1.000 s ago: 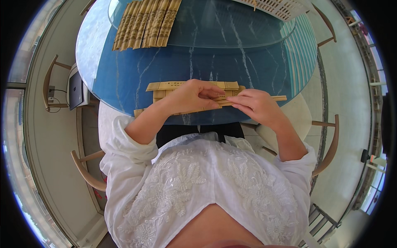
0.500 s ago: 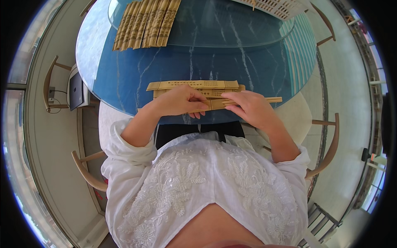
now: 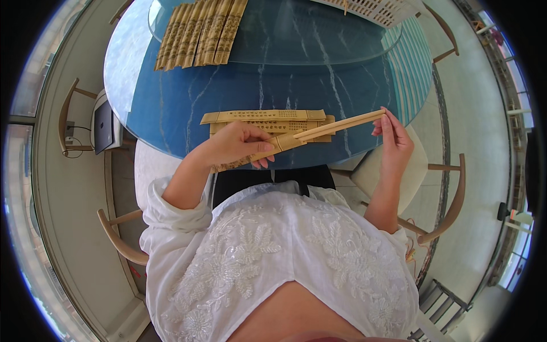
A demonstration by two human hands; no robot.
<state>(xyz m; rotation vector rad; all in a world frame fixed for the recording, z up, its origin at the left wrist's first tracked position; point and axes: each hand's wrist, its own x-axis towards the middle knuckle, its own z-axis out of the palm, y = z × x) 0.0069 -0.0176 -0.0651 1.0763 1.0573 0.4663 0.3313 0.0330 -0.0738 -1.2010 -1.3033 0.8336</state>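
My left hand (image 3: 242, 146) is closed around a tan, printed paper chopstick sleeve (image 3: 292, 140), tilted up toward the right over the table's near edge. A pair of pale wooden chopsticks (image 3: 342, 125) sticks out of the sleeve's open end. At their far tips, the thumb and fingers of my right hand (image 3: 394, 135) pinch the sticks. Behind my left hand, several more flat paper sleeves (image 3: 262, 116) lie overlapped on the blue tabletop; my hand and the held sleeve hide part of them.
Several filled, patterned sleeves (image 3: 199, 33) lie side by side on the glass turntable (image 3: 302, 51) at the far left. A white perforated basket (image 3: 379, 10) stands at the far right. Wooden-armed chairs (image 3: 450, 216) surround the blue marbled table (image 3: 188, 97); one holds a dark laptop (image 3: 105, 126).
My right hand has moved right and up, from the sleeve's mouth to the chopsticks' outer ends. The sleeve and chopsticks have tilted upward to the right, held in my left hand.
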